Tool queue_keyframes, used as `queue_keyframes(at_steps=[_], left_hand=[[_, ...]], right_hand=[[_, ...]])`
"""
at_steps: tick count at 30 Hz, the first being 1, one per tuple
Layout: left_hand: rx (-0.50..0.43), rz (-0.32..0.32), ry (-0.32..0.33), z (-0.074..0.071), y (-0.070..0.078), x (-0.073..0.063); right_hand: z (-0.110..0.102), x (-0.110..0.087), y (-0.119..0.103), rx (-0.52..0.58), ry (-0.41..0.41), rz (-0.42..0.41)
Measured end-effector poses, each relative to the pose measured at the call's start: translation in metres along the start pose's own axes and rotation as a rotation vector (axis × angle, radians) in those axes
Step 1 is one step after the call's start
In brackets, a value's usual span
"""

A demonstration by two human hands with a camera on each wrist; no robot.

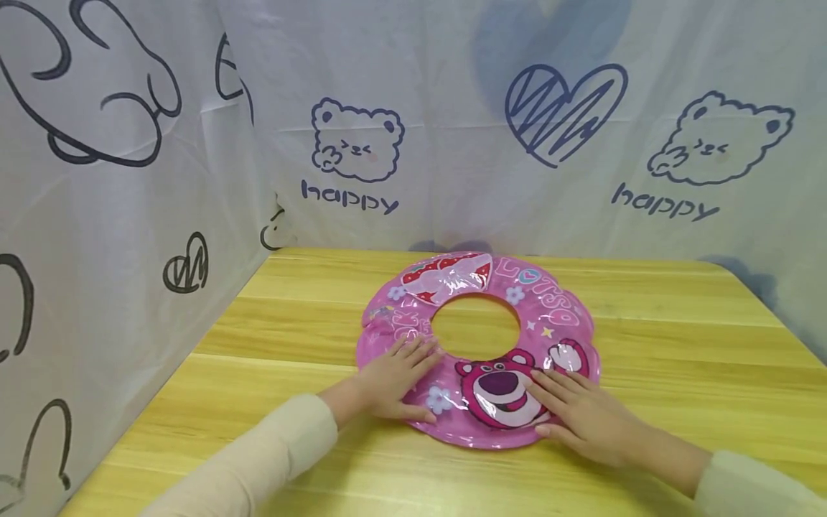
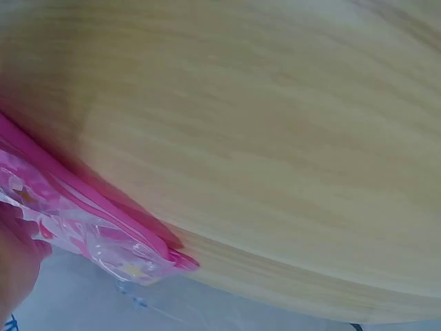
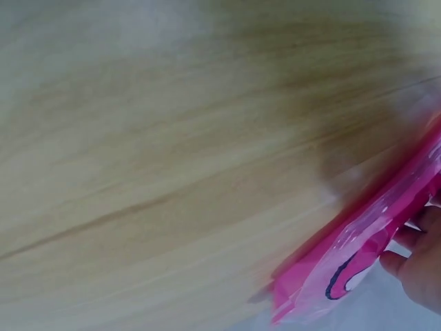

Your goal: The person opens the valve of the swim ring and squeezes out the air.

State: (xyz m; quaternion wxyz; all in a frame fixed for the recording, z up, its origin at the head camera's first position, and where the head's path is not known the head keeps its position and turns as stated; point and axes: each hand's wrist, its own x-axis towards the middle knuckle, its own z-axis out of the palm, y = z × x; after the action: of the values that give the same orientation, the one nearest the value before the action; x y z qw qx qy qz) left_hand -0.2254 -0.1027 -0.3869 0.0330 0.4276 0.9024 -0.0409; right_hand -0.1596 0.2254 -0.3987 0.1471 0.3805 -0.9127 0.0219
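A pink swim ring (image 1: 446, 276) with a bear's face and "LOTSO" lettering lies flat on the wooden table. It looks only partly filled, with wrinkled, glossy plastic. My left hand (image 1: 397, 380) rests on its near left part, fingers spread and straight. On the near right part, beside the bear's face, my right hand (image 1: 588, 416) lies with its fingers extended. The left wrist view shows the ring's edge (image 2: 103, 221) with part of the left hand (image 2: 17, 262) on it. In the right wrist view the right hand (image 3: 417, 262) touches the ring's pink rim (image 3: 344, 255).
The yellow wooden table (image 1: 678, 337) extends around the ring on all sides. White cloth (image 1: 452, 179) printed with bears, hearts and "happy" hangs behind the table, and another printed cloth (image 1: 129, 208) hangs along the left side.
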Motion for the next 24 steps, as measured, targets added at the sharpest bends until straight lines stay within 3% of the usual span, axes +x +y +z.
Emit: queue_keyframes(at_steps=[7,11,14,18,21,24], left_hand=[[-0.003,-0.004,0.001,0.001,-0.012,-0.004],[-0.021,0.002,0.024,-0.002,-0.010,-0.005],[-0.048,-0.013,0.100,-0.003,0.005,0.001],[-0.073,-0.029,0.172,-0.002,0.038,0.018],[-0.060,-0.052,0.157,0.000,0.056,0.029],[-0.017,-0.090,0.133,0.004,0.065,0.039]], right_hand=[[0.000,0.000,-0.005,-0.013,0.016,-0.036],[-0.005,0.007,-0.001,0.052,0.006,-0.006],[-0.008,0.017,0.008,0.135,-0.029,0.042],[-0.002,0.027,0.017,0.220,-0.110,0.105],[0.007,0.031,0.018,0.242,-0.143,0.102],[0.013,0.033,0.019,0.230,-0.134,0.064]])
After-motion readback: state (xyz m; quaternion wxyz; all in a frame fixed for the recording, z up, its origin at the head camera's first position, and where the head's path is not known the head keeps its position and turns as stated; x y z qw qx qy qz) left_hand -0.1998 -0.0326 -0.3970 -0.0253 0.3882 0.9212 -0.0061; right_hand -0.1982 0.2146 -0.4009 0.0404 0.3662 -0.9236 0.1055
